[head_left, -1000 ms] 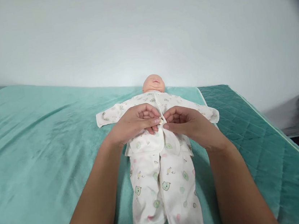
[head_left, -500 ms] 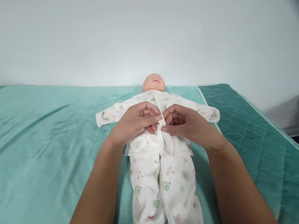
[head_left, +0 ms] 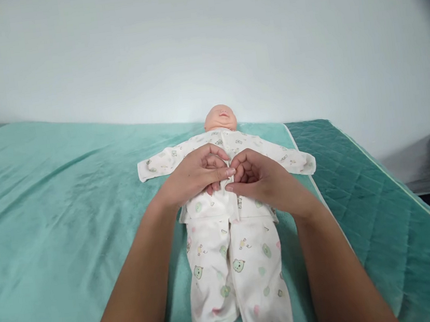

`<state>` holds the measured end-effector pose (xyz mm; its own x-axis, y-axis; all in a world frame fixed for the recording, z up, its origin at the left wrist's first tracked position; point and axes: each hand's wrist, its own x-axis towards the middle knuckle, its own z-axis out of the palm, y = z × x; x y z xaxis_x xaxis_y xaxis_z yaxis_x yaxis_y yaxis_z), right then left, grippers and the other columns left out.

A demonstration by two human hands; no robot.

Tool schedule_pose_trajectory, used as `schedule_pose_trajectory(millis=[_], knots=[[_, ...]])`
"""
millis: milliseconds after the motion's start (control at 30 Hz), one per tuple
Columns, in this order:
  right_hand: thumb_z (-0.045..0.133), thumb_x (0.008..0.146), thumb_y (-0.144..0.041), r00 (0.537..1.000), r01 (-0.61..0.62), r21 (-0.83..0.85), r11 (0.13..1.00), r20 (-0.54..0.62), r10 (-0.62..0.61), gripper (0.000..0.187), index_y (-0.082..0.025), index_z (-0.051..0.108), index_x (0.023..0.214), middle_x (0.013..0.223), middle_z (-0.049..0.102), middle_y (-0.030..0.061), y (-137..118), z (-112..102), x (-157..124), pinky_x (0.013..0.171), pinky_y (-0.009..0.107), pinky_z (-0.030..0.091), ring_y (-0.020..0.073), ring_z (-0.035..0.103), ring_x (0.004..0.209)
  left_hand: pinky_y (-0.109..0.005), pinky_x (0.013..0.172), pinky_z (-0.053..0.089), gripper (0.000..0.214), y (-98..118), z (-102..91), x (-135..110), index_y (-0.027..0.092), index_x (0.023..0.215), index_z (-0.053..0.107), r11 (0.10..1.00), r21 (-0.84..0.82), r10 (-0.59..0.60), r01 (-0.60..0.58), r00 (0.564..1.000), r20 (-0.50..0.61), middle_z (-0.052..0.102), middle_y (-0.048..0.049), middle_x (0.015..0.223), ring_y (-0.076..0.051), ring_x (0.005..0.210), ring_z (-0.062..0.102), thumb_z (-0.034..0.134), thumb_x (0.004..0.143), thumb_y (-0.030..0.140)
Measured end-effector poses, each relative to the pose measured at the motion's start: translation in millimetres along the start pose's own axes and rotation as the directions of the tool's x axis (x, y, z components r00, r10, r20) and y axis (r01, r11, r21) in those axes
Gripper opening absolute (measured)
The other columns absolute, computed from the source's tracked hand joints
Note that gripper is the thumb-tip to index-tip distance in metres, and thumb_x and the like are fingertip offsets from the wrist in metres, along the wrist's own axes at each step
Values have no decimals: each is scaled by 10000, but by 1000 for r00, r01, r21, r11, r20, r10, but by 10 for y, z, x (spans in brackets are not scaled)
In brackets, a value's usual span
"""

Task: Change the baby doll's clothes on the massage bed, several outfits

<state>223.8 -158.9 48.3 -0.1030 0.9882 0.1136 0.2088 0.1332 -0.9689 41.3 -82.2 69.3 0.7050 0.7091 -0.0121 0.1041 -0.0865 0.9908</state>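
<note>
A baby doll (head_left: 220, 118) lies on its back on a teal blanket (head_left: 55, 201), head toward the wall. It wears a white printed jacket (head_left: 168, 159) and matching trousers (head_left: 236, 273). My left hand (head_left: 195, 174) and my right hand (head_left: 262, 178) meet over the doll's chest. Both pinch the jacket's front edges together at the middle, fingers curled, thumbs touching the cloth. The fastening between my fingertips is too small to make out.
A darker quilted teal mat (head_left: 378, 214) covers the right part of the bed, with its edge falling away at the right. A white wall (head_left: 200, 42) stands right behind the doll's head. Dark floor shows at the lower left corner.
My right hand has slid left, closing the jacket's loose right flap over the middle. The two hands now touch. The doll has not moved.
</note>
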Motion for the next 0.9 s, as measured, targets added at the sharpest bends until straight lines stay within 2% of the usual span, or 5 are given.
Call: schedule_pose_trajectory(millis=[267, 400, 600, 900], knots=[[758, 793, -331, 1000, 18, -111, 994, 1, -18, 276, -251, 565, 974, 775, 576, -44, -18, 5, -17, 588, 248, 433, 112, 523, 671, -212, 532, 467, 266, 11, 5, -16, 234, 1018, 586, 998, 64, -18, 18, 1000, 9, 610, 13, 811, -93, 625, 578, 713, 797, 310], [747, 817, -384, 999, 27, -75, 997, 21, -26, 275, -249, 567, 975, 766, 576, -42, -13, -1, -15, 572, 248, 416, 111, 520, 660, -210, 541, 456, 253, -17, 0, -8, 235, 1039, 572, 999, 40, -1, 0, 1000, 25, 581, 22, 794, -88, 630, 559, 649, 799, 213], [554, 963, -366, 999, -2, -3, 1000, 45, 2, 154, -250, 583, 1060, 781, 654, -15, 5, -17, -2, 656, 278, 482, 133, 614, 700, -205, 523, 422, 371, -35, -11, 7, 246, 1114, 537, 1000, -3, 17, -17, 999, 40, 541, 45, 753, -86, 617, 524, 637, 766, 168], [586, 938, -349, 999, -36, 97, 995, -2, 36, 178, -243, 605, 1080, 728, 675, -15, -3, -8, 20, 617, 251, 497, 124, 619, 650, -203, 529, 417, 368, -5, -51, -9, 233, 1099, 569, 999, -33, 4, -1, 997, 73, 558, 41, 752, -79, 622, 506, 627, 748, 137]])
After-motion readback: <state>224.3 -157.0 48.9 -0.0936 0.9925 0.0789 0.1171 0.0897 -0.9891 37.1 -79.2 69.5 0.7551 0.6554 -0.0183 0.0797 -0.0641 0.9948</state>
